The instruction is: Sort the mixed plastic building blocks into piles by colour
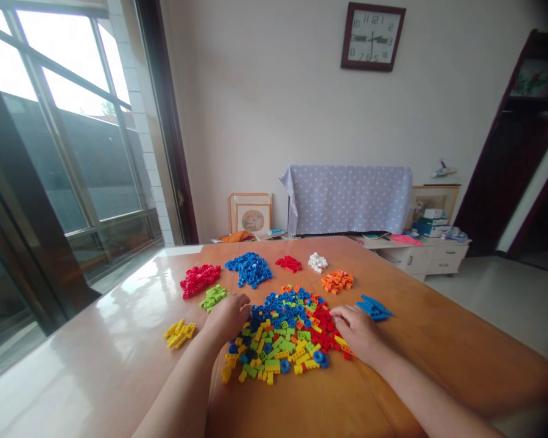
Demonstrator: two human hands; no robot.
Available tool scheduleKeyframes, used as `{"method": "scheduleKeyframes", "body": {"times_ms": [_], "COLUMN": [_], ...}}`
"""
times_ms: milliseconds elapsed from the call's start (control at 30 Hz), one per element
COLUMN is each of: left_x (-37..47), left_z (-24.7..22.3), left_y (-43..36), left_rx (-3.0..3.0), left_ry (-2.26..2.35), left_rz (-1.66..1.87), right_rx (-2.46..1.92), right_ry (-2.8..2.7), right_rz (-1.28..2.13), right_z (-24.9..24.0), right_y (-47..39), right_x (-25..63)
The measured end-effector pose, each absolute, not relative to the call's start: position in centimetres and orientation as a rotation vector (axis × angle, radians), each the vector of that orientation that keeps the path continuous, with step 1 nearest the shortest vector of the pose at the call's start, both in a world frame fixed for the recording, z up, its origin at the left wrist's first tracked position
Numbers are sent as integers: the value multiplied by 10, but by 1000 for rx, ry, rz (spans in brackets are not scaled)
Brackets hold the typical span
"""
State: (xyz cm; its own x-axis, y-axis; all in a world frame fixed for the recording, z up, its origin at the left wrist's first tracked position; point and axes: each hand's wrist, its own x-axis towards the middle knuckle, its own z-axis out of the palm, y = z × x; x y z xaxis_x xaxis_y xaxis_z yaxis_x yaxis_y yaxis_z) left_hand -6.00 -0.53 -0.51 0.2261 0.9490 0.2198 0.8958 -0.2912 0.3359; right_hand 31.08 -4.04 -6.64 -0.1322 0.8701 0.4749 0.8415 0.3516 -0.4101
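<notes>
A wide heap of mixed bricks [283, 340] in blue, red, green, yellow and orange lies on the wooden table [274, 407]. My left hand [228, 313] is at the heap's left edge, beside the light green pile [214, 297]; its fingers are bent towards the blue pieces, and whether they hold anything is hidden. My right hand [354, 328] rests at the right edge, its fingers curved over red bricks [324, 325], with their tips too small to make out.
Behind the heap lie a crimson pile [200, 280], a blue pile [249, 269], a red pile [289, 263], white pieces [318, 262] and orange bricks [337, 281]. Yellow bricks [179, 334] lie left, blue bricks [374, 308] right.
</notes>
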Motion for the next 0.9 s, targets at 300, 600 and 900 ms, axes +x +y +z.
{"method": "scheduleKeyframes", "body": {"times_ms": [300,600,900], "left_x": [-55,-55,-63], "left_z": [6,-4,-2], "left_y": [-12,-5,-5], "left_rx": [2293,2340,2365], "left_ry": [1849,1772,1761], "left_rz": [523,571,566], "right_rx": [-1455,-1464,-1453], "right_ry": [-1928,-1847,-1835], "right_rz": [87,78,113], "right_z": [-67,-62,-58], "right_y": [-40,-43,-54], "right_x": [313,311,310]}}
